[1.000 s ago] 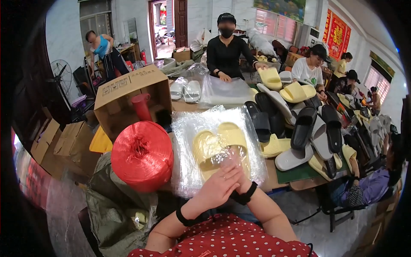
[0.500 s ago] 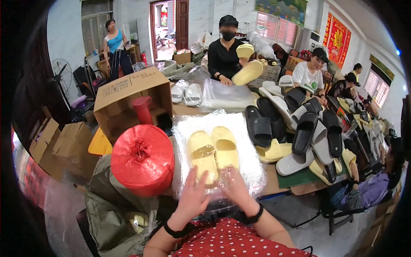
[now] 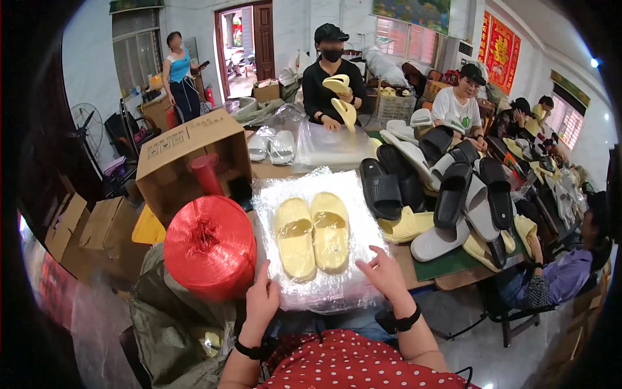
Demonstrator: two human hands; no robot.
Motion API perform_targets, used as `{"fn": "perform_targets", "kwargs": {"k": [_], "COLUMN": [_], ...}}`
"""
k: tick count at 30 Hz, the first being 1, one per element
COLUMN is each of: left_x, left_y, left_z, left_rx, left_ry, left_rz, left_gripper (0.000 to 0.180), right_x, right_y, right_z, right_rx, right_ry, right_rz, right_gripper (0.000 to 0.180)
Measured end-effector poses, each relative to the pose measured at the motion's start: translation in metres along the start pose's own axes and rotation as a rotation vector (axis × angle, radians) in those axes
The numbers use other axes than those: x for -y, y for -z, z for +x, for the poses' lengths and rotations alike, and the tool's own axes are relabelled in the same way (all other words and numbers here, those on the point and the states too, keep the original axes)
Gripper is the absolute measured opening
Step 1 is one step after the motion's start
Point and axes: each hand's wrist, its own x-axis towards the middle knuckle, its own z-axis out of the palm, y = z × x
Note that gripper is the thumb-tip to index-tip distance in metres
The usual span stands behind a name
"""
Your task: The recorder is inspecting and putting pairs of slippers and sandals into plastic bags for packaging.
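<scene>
A pair of pale yellow slide slippers, the left one (image 3: 297,249) and the right one (image 3: 331,240), lies side by side on a stack of clear plastic bags (image 3: 366,223). Their toe straps point away from me. Shiny film shows around them, but I cannot tell whether the pair is inside the top bag. At the stack's near left corner is my left hand (image 3: 263,295), holding nothing, index finger stretched out. My right hand (image 3: 385,271) is over the near right edge, thumb and index finger spread, empty. Neither hand touches the slippers.
A big red twine roll (image 3: 210,249) stands left, before an open carton (image 3: 194,149) with a red cup (image 3: 206,174). Black, grey and yellow slippers (image 3: 453,198) are heaped on the right. Across the table a person (image 3: 332,91) holds yellow slippers (image 3: 343,110). A green sack (image 3: 168,324) sits lower left.
Both my hands have come off the yellow slippers and moved apart, one to each side of the stack. Across the table, the person's yellow slippers have turned and lowered.
</scene>
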Motion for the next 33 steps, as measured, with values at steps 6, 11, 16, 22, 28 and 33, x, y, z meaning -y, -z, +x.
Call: {"fn": "perform_targets", "kwargs": {"k": [6,11,16,22,28,33], "left_x": [0.017,0.019,0.031,0.033,0.024,0.018], "left_y": [0.007,0.010,0.019,0.032,0.036,0.019], "left_z": [0.001,-0.002,0.001,-0.005,-0.007,-0.003], "left_rx": [0.020,0.135,0.186,0.288,0.410,0.093], "left_ry": [-0.001,-0.003,-0.210,-0.241,-0.237,-0.544], "left_rz": [-0.225,-0.308,-0.072,-0.187,-0.398,0.192], "left_gripper": [0.053,0.054,0.050,0.054,0.068,0.055], "right_x": [-0.033,-0.033,-0.057,-0.065,-0.057,-0.068], "right_y": [-0.012,0.002,0.011,0.018,0.027,0.024], "right_z": [0.000,-0.001,0.000,-0.013,-0.023,-0.012], "right_rx": [-0.288,0.045,0.201,0.134,0.120,-0.026], "right_ry": [0.283,0.069,0.128,0.453,0.471,0.527], "right_rz": [-0.148,0.158,0.485,0.274,0.150,0.105], "right_gripper": [0.065,0.050,0.030,0.035,0.033,0.017]}}
